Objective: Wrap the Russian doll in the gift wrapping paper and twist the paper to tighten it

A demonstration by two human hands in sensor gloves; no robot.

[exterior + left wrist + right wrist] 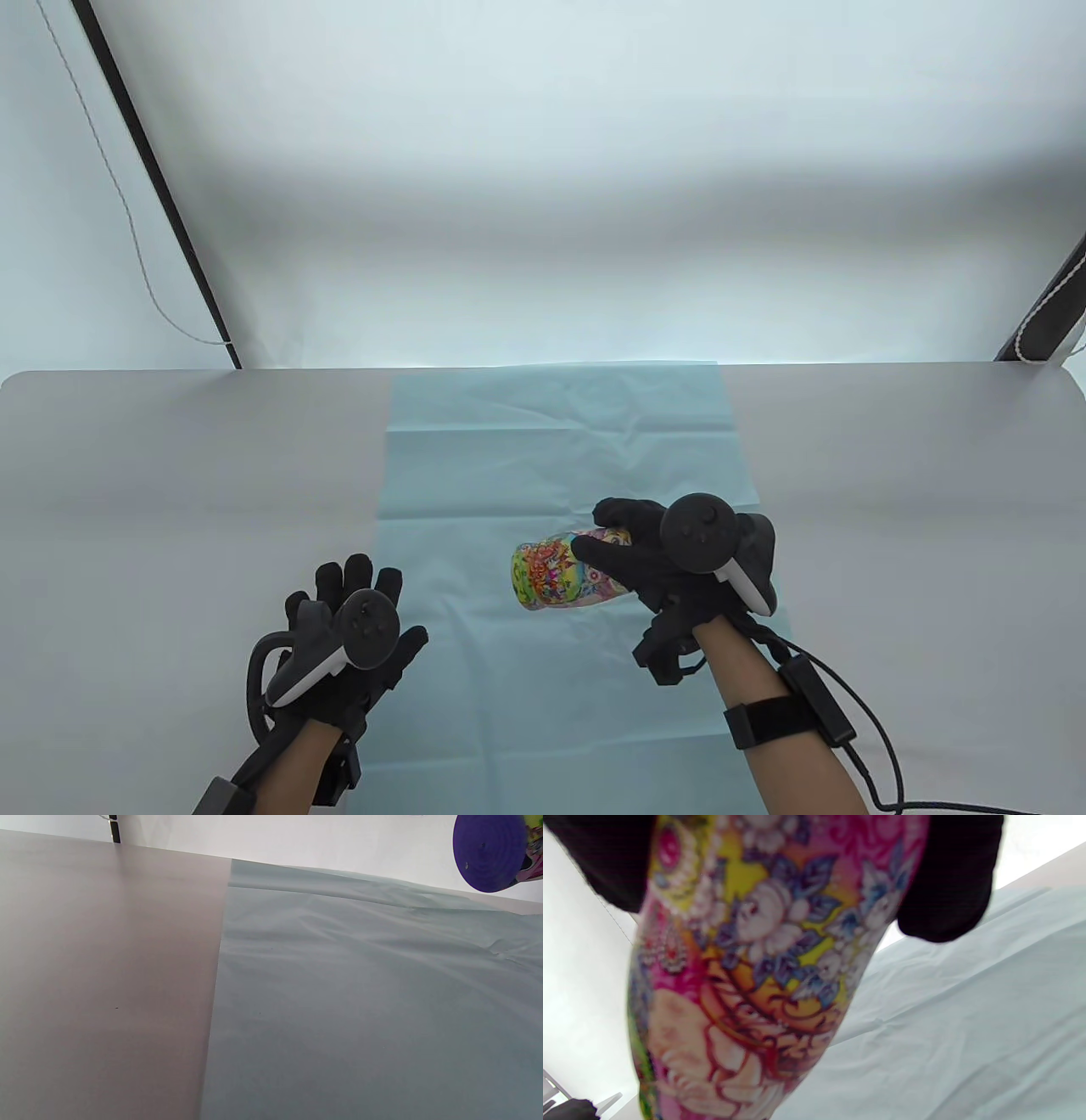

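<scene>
A brightly painted Russian doll (556, 575) lies tipped on its side above the light blue wrapping paper (551, 458), base pointing left. My right hand (624, 543) grips its upper part, fingers and thumb curled round it. In the right wrist view the doll (746, 976) fills the frame between two gloved fingers (950, 882). The left wrist view shows the doll's purple base (490, 851) at the top right above the paper (360, 1005). My left hand (356, 594) hovers at the paper's left edge, fingers spread, holding nothing.
The grey table (170, 475) carries the paper down its middle, with bare surface on both sides. A white backdrop rises behind the far edge. Dark poles (161, 187) stand at the back left and back right corners. A cable (857, 713) trails from my right wrist.
</scene>
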